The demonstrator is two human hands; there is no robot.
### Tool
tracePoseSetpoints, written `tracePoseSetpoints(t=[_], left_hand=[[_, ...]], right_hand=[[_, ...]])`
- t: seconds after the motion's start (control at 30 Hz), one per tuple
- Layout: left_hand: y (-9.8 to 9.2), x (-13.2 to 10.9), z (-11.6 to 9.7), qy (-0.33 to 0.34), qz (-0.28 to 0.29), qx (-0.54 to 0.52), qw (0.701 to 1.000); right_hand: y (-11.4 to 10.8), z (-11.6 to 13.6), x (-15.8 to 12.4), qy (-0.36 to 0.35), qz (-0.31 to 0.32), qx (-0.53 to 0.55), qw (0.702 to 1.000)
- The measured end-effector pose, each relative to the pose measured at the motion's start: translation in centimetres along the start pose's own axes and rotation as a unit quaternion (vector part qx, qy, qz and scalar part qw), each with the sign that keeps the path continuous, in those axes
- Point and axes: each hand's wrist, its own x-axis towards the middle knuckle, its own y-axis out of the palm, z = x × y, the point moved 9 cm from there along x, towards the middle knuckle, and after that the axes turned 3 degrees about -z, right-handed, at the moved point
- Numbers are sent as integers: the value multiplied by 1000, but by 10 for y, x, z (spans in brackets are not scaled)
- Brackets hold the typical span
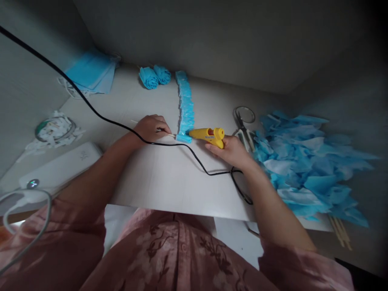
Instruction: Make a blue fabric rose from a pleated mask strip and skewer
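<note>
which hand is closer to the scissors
Right. The right hand, holding the yellow glue gun, lies just beside the scissors. The left hand pinches a thin stick on the far side of the blue strip.

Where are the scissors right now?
In the head view the scissors lie on the table, right of centre, between the right hand holding the yellow glue gun and the blue scrap pile.

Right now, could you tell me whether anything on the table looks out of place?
Yes: the black cord trails across the table, over the wrist of the left hand, right beside the glue gun. The blue scraps sprawl loosely on the right, up against the scissors.
</note>
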Motion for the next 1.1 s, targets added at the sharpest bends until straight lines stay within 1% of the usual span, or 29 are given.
tracePoseSetpoints(t=[0.17, 0.27, 0.53, 0.67, 0.8, 0.87, 0.93, 1.03, 1.1], left_hand=[[-1, 0, -1, -6, 4, 3, 1000], [-1, 1, -2, -7, 8, 5, 1000], [0, 0, -2, 0, 0, 4, 1000], [0, 0, -1, 3, -4, -3, 1000], [1, 1, 0, -1, 9, 5, 1000], [2, 2, 0, -4, 20, 8, 1000], [2, 2, 1, -8, 25, 7, 1000], [2, 2, 1, -2, 21, 8, 1000], [1, 2, 0, 7, 16, 11, 1000]], right_hand=[[-11, -3, -1, 2, -21, 4, 1000], [-14, -3, -1, 1, -25, 21, 999], [-7, 0, -2, 0, -22, 35, 999], [-4, 2, 0, -12, -24, 20, 999], [-9, -2, 0, -1, -21, -3, 1000], [-15, -8, -1, 16, -33, 25, 999], [-19, -13, -1, 33, -43, 94, 994], [-19, -18, -1, 48, -56, 190, 979], [-18, -19, 0, 52, -62, 206, 975]])
